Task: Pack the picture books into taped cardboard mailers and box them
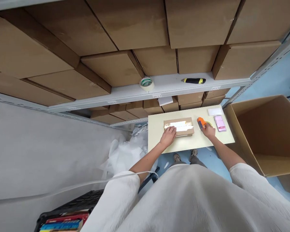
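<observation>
A small closed cardboard box [166, 124] lies on the cream tabletop [157, 141], with shiny tape along its top. My left hand [168, 136] rests on the box's near left part, its fingers stretched over the top and nothing gripped. To the right of the box, my right hand [209, 131] is wrapped around an orange tape dispenser [201, 122], held just over the tabletop and apart from the box. Part of its yellowish tape roll shows by the fingers. Beyond that hand lie a pink printed packet [220, 124] and a white pad [214, 111].
Shelves of cardboard boxes [140, 22] rise in front; a tape roll [147, 83] and a utility knife [194, 81] lie on the shelf edge. At right stands a large open carton [275, 129]. White packing sheets [128, 154] heap at left, above a black crate [70, 203].
</observation>
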Demonstrator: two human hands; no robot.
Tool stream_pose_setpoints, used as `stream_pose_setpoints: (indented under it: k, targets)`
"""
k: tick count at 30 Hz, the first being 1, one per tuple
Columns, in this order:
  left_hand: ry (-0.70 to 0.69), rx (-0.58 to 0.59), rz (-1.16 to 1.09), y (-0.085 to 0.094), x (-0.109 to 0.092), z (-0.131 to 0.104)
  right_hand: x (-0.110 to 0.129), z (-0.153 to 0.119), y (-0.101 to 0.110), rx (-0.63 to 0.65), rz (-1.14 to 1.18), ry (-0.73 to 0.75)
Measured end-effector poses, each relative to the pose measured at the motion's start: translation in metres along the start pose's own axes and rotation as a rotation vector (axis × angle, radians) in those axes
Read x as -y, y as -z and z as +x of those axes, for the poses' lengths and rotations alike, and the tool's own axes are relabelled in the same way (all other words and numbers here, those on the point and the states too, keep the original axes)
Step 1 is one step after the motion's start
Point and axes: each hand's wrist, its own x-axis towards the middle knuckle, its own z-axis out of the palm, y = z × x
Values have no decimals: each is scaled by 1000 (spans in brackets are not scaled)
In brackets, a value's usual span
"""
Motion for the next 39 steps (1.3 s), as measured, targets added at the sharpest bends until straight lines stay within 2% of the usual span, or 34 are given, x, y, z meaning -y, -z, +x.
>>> stream_pose_setpoints:
  k: [7,12,16,19,22,25,28,30,33,36,39]
  targets:
    - [-10,11,27,-1,2,1,3,3,-18,33,-49,41]
    - [-12,-1,19,1,2,2,6,3,-8,-11,-122,68]
    - [-20,4,78,3,1,3,9,7,19,-16,-105,14]
    - [-31,-2,128,4,0,2,13,11,50,57,81,41]
    - [-41,-18,158,4,1,2,24,11,88,200,362,131]
    - [-44,-41,158,2,2,3,48,4,122,381,586,183]
    - [-45,-51,135,1,4,4,80,-6,142,535,685,261]
    - [-47,-54,116,0,5,5,102,-11,143,609,682,309]
    - [-61,-55,83,1,9,5,130,-16,131,652,644,344]
    - [-96,-39,53,4,15,5,147,-16,115,622,538,368]
    - [-121,-30,25,7,20,3,153,-17,105,550,353,432]
